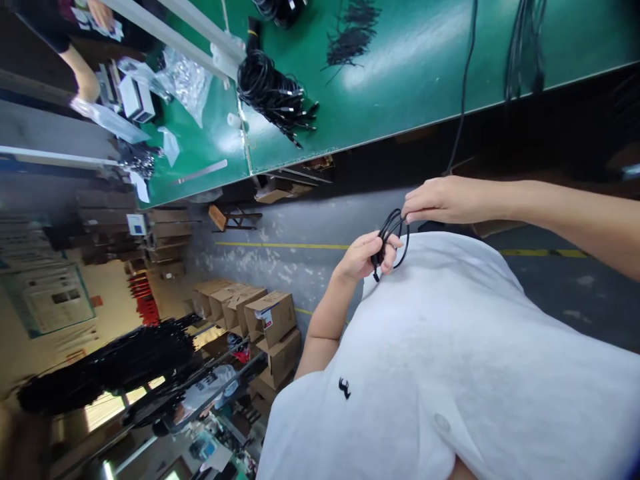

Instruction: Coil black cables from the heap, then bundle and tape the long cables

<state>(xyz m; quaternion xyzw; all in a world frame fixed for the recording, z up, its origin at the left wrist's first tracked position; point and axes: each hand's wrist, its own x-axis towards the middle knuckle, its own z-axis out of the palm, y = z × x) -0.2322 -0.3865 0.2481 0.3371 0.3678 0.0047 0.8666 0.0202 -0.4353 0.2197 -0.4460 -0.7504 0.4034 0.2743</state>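
A small coil of black cable (pixel 394 223) is between my two hands, in front of the white shirt. My left hand (pixel 367 255) is closed around the coil, its fingers wrapped through the loops, and a short cable end sticks out below. My right hand (pixel 430 199) pinches the upper part of the loops with thumb and fingertips. Behind the right wrist, a long black cable (pixel 465 87) hangs over the edge of the green table; whether it joins the coil is hidden.
On the green table (pixel 410 87) lie a bundle of black cables (pixel 273 90), a pile of short black ties (pixel 355 33) and more hanging cables (pixel 525 50). A co-worker's arm (pixel 83 73) reaches over plastic bags at upper left. Cardboard boxes (pixel 270 317) and a wooden stool (pixel 217 218) stand on the floor.
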